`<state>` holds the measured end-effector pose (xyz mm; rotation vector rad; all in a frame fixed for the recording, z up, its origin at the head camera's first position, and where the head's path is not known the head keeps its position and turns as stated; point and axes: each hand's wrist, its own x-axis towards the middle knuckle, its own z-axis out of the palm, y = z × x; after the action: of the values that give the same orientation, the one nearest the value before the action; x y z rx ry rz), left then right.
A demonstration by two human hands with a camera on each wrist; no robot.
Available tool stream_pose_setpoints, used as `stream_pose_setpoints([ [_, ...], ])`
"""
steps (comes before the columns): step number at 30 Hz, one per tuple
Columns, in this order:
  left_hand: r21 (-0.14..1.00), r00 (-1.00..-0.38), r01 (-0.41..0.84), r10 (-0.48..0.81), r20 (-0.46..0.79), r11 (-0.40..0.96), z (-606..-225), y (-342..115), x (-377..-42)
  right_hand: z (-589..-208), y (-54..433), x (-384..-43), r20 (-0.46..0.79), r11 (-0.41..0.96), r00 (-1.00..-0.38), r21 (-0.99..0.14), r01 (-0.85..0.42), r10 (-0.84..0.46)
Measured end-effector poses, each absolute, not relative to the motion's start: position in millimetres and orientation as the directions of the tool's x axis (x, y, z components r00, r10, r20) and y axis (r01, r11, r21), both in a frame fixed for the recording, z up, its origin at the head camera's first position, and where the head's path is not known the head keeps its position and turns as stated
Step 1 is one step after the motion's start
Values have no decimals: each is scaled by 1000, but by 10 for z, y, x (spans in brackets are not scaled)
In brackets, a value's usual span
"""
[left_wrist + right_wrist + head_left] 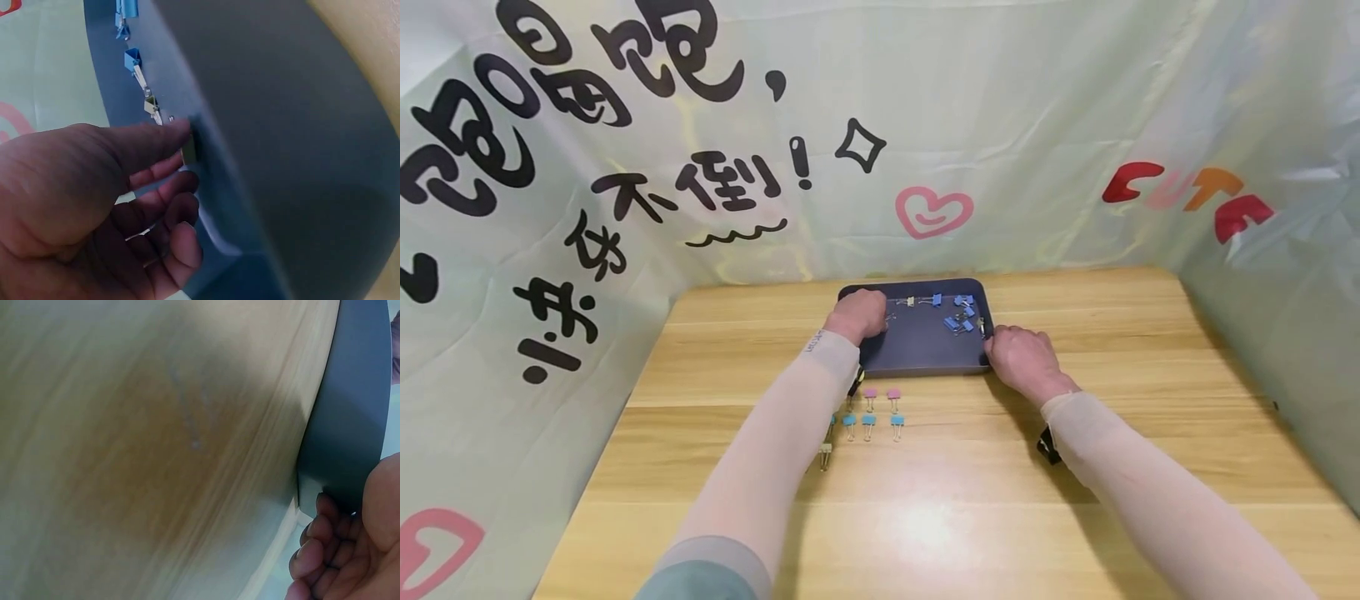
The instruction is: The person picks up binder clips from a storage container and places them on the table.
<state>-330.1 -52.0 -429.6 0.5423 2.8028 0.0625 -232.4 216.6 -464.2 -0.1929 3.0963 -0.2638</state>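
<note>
A dark blue-grey tray (pixel 921 354) lies on the table with several binder clips in it. My left hand (pixel 859 315) reaches over its left side. In the left wrist view, the thumb and a finger pinch an olive-yellow binder clip (pixel 189 150) close to the tray's wall. Blue binder clips (pixel 967 326) lie in the tray's right part, and a pale yellow binder clip (pixel 910 301) sits near its back wall. With curled fingers, my right hand (pixel 1022 358) grips the tray's right edge near the front corner; the right wrist view shows fingers against the outer wall.
In front of the tray, pink binder clips (pixel 893 395) stand in a row. Nearer is a row of light blue binder clips (pixel 868 422), then a yellow binder clip (pixel 826 450) beside the left forearm. A printed cloth (pixel 1015 125) hangs around the wooden table (pixel 1000 517).
</note>
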Motion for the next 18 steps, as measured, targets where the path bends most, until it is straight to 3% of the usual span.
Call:
stream_pose_setpoints([
  [7,109,-865,418,432,-255,902,-4304,-571,-3286,-4628,2180,-2315,21,974,-990,-175,-143,-142],
  [13,118,-926,243,267,-266,963,-4305,-562,-3265,-4623,2182,-2314,23,972,-988,-178,-152,-150],
  [18,131,-928,174,207,-310,976,-4329,-526,-3205,-4630,2160,-2314,5,973,-991,-189,-134,-136],
])
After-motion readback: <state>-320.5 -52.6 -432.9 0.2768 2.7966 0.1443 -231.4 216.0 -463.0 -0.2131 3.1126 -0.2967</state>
